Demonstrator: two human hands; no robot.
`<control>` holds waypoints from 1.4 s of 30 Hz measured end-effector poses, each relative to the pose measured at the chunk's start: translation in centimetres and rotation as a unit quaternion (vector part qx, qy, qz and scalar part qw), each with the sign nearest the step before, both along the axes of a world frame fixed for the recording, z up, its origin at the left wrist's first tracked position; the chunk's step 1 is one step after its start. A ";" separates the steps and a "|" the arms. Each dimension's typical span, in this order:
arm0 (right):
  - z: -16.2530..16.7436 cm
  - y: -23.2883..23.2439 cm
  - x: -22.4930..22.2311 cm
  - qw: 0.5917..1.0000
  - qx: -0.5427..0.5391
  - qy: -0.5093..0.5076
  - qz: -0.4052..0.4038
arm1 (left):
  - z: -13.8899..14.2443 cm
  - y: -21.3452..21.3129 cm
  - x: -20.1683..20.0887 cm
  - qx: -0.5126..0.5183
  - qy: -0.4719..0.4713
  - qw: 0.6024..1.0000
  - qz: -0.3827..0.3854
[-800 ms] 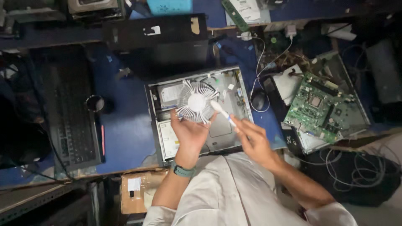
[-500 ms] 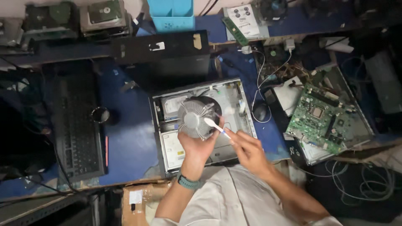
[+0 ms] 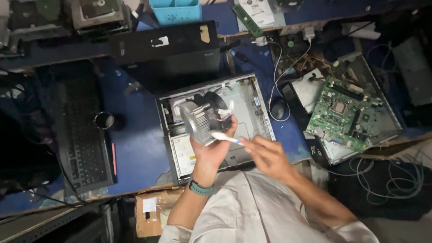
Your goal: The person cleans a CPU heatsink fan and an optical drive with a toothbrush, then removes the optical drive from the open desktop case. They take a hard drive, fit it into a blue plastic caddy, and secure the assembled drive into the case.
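Left hand grips finned cooler; right hand holds white brush.

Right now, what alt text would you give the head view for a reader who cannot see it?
Seen from above, a person's left hand holds a finned metal cooler with fan above an open computer case, while the right hand touches a small white brush-like tool to it. A black keyboard lies left and a green circuit board right on the cluttered blue workbench.
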State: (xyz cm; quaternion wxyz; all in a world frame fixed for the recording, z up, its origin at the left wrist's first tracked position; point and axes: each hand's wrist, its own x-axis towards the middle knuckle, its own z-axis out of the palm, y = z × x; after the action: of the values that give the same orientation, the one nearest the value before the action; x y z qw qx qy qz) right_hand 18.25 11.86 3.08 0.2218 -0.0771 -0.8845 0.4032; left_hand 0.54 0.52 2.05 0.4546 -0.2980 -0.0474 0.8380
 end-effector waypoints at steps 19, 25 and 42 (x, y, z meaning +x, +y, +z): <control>5.4 -4.0 -2.0 0.995 -0.081 0.016 -0.050 | -0.3 -0.6 0.4 -0.063 0.101 0.993 0.013; 3.7 -2.8 -0.4 0.997 -0.053 0.002 -0.061 | -1.9 -1.2 0.8 -0.016 0.075 0.997 0.006; -1.5 0.8 1.1 0.997 -0.061 -0.041 -0.038 | -1.9 -1.4 -1.2 0.004 0.192 0.981 0.007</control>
State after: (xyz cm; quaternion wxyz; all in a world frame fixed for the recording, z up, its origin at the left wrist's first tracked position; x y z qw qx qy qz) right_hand 19.39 12.66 1.57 0.1949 -0.1403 -0.8629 0.4447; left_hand -0.68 -0.86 0.13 0.4506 -0.1296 0.0350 0.8826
